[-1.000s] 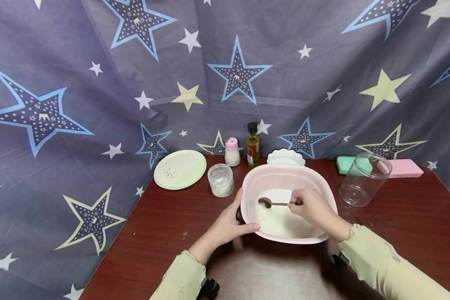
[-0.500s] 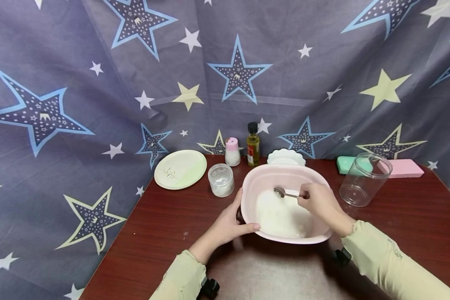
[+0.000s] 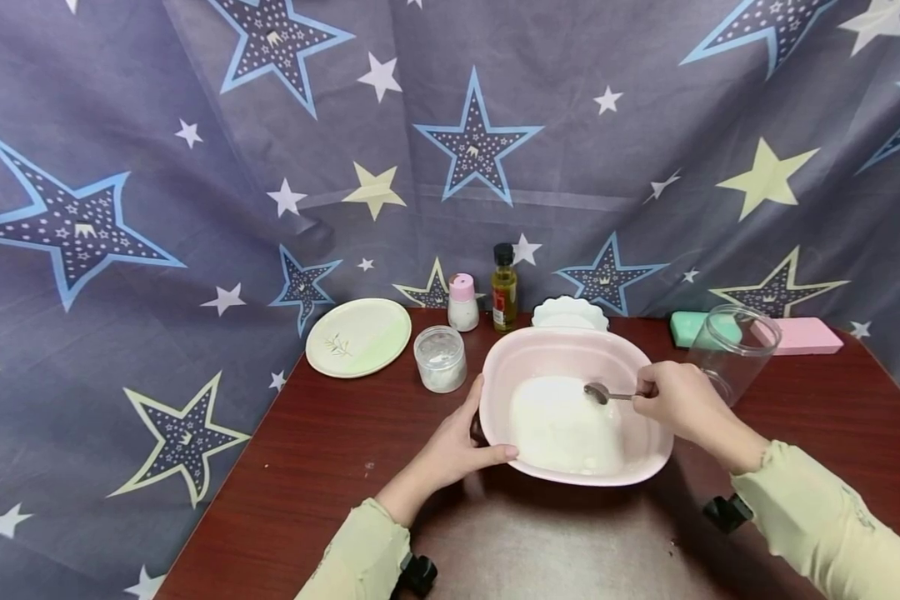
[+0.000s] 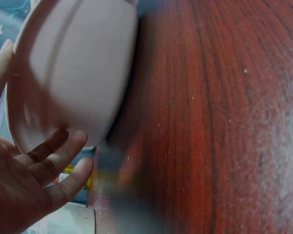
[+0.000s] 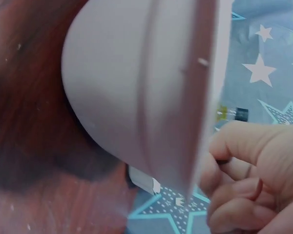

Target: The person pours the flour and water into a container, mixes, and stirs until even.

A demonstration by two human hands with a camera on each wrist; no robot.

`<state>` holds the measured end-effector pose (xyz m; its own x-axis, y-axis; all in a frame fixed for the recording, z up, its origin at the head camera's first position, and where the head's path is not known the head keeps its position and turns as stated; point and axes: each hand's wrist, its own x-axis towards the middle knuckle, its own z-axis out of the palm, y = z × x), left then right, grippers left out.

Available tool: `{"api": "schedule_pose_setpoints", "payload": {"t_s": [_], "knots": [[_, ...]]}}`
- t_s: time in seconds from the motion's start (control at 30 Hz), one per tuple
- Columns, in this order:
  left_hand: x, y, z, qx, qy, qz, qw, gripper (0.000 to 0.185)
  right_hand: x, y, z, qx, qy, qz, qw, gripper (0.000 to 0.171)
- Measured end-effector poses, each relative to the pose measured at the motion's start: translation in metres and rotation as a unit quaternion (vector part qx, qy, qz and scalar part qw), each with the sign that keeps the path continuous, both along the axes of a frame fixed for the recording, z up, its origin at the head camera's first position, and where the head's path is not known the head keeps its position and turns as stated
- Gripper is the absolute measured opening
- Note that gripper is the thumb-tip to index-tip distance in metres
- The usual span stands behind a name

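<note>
A pink basin (image 3: 495,358) stands on the table with white powder (image 3: 562,425) spread over its bottom. My left hand (image 3: 453,446) holds its left side, thumb on the near rim and fingers along the outer wall. From the left wrist view, the fingers (image 4: 63,151) are spread, slightly bent, against that wall. Over the basin's right part, my right hand (image 3: 682,404) pinches the handle of a dark metal spoon (image 3: 597,393). The spoon's bowl is just above or at the powder; which one I cannot tell. In the right wrist view the curled fingers (image 5: 234,190) hide most of the handle.
Behind the basin are a small jar (image 3: 441,360) of white contents, a pink-capped shaker (image 3: 462,304), an oil bottle (image 3: 504,287) and a white scalloped dish (image 3: 570,312). A plate (image 3: 358,337) leans at left. A clear jar (image 3: 735,346) and sponges (image 3: 802,336) stand at right.
My right hand has moved the spoon from the basin's left part toward its right side. The powder now lies more evenly to the right. My left hand stays on the basin.
</note>
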<state>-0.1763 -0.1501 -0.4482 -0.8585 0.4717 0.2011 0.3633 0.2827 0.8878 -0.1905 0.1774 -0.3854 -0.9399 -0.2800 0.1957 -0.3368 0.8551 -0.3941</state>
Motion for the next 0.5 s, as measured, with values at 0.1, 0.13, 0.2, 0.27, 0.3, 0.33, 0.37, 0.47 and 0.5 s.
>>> {"api": "schedule_pose_setpoints", "payload": {"t_s": [0.1, 0.13, 0.2, 0.27, 0.3, 0.33, 0.37, 0.47, 0.5], "knots": [[-0.005, -0.001, -0.01, -0.003, 0.006, 0.003, 1.0, 0.109, 0.003, 0.006, 0.005, 0.016, -0.016, 0.01, 1.0, 0.024], [-0.005, -0.001, -0.01, -0.001, 0.004, 0.002, 1.0, 0.109, 0.004, 0.007, 0.007, 0.019, -0.022, 0.015, 0.999, 0.024], [-0.005, -0.002, -0.01, -0.003, 0.006, 0.003, 1.0, 0.109, 0.006, 0.011, 0.01, 0.025, -0.036, 0.026, 0.999, 0.025], [-0.005, -0.002, -0.01, -0.003, 0.008, 0.002, 1.0, 0.109, 0.008, 0.015, 0.013, 0.024, -0.051, 0.042, 0.998, 0.025], [-0.005, -0.002, -0.01, -0.003, 0.009, 0.001, 1.0, 0.109, 0.009, 0.017, 0.014, 0.022, -0.06, 0.048, 0.997, 0.025], [-0.005, -0.002, -0.01, -0.004, 0.009, 0.001, 1.0, 0.11, 0.01, 0.019, 0.015, 0.017, -0.072, 0.057, 0.996, 0.025], [-0.005, -0.002, -0.01, -0.004, 0.008, 0.001, 1.0, 0.11, 0.011, 0.02, 0.016, 0.012, -0.084, 0.064, 0.994, 0.025], [-0.005, -0.001, -0.009, 0.001, 0.004, -0.001, 1.0, 0.11, 0.013, 0.023, 0.018, -0.011, -0.123, 0.09, 0.988, 0.024], [-0.005, -0.001, -0.009, 0.001, 0.004, -0.001, 1.0, 0.11, 0.013, 0.024, 0.018, -0.019, -0.134, 0.099, 0.986, 0.024]]}}
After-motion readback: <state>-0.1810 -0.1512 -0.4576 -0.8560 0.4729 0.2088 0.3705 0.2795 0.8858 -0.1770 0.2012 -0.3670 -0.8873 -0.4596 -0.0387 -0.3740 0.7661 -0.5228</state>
